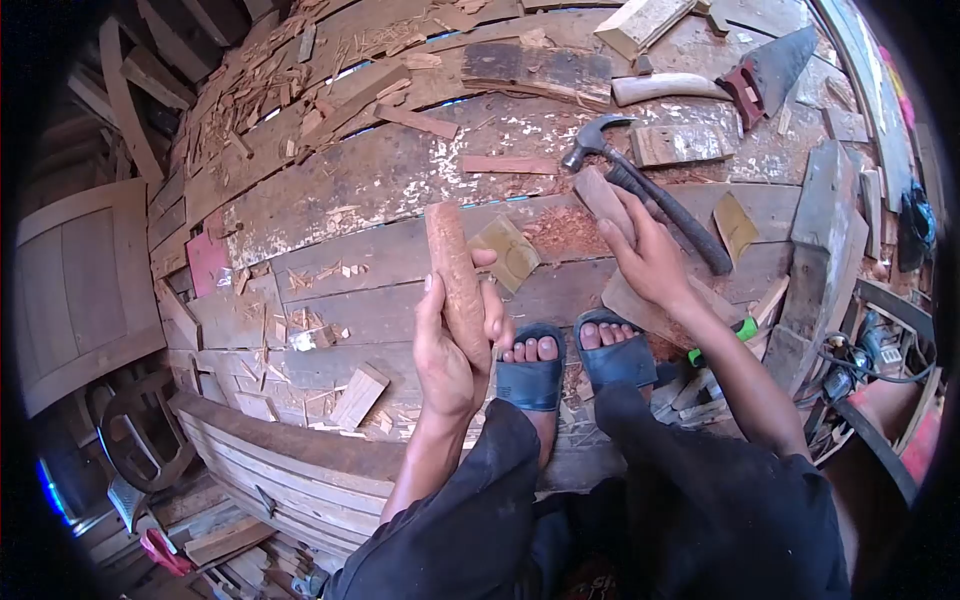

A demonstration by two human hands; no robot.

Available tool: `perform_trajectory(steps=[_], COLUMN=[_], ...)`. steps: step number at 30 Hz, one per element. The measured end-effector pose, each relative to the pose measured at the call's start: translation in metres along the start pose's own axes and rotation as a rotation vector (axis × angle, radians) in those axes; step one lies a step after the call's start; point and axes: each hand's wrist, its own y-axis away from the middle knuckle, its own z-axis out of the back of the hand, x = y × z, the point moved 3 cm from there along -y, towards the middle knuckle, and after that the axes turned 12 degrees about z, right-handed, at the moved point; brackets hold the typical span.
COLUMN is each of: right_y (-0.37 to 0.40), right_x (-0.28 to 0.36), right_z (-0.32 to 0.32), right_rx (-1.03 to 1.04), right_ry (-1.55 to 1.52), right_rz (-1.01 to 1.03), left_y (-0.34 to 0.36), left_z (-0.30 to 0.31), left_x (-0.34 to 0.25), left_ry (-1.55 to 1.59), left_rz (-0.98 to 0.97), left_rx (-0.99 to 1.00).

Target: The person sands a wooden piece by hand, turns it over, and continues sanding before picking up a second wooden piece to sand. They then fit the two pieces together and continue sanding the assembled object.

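My left hand [447, 365] is wrapped round a rounded, light-brown wooden piece [456, 265], which stands up out of the fingers. To the right, my right hand [648, 255] grips a small wooden block [604, 203] by its lower part. Just beyond that hand lies a claw hammer [672, 207], its head at the upper left and its dark handle running down to the right. Between the two hands, a square of yellowish sandpaper [505, 250] rests on the boards beside a patch of reddish sawdust [570, 230].
A handsaw [775, 80] with a red handle lies at the upper right, near a pale curved wooden handle [668, 88]. Another sandpaper piece [735, 228] is right of the hammer. Stacked planks [290, 450] stand lower left. Tools and cables [868, 350] fill the right side.
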Motion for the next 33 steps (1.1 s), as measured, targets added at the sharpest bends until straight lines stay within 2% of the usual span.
perform_trajectory(steps=[2, 5, 9, 10, 21, 26, 29, 33], right_y=[0.005, 0.002, -0.001, -0.002, -0.004, -0.004, -0.004, -0.005], right_x=[-0.001, -0.003, -0.011, -0.009, -0.010, -0.008, -0.006, -0.009], right_z=[-0.001, 0.004, 0.005, 0.007, 0.012, 0.011, 0.012, 0.010], right_rx=[0.033, 0.044, 0.014, 0.047, 0.083, 0.076, 0.082, 0.088], right_ry=[0.008, -0.046, -0.125, -0.135, -0.180, -0.190, -0.186, -0.187], right_rz=[0.005, 0.002, 0.020, -0.014, 0.009, 0.009, -0.002, -0.006], left_y=[-0.004, -0.001, 0.001, 0.000, 0.006, 0.017, 0.022, 0.024], left_z=[-0.002, 0.006, 0.010, 0.015, 0.011, -0.003, -0.006, -0.007], left_x=[0.003, 0.006, 0.003, 0.004, -0.024, -0.040, -0.043, -0.045], left_ry=[0.026, 0.144, 0.326, 0.337, 0.554, 0.589, 0.498, 0.483], left_rz=[-0.018, 0.063, 0.146, 0.146, 0.217, 0.225, 0.220, 0.217], left_rx=[-0.092, 0.038, 0.089, 0.176, 0.509, 0.537, 0.454, 0.460])
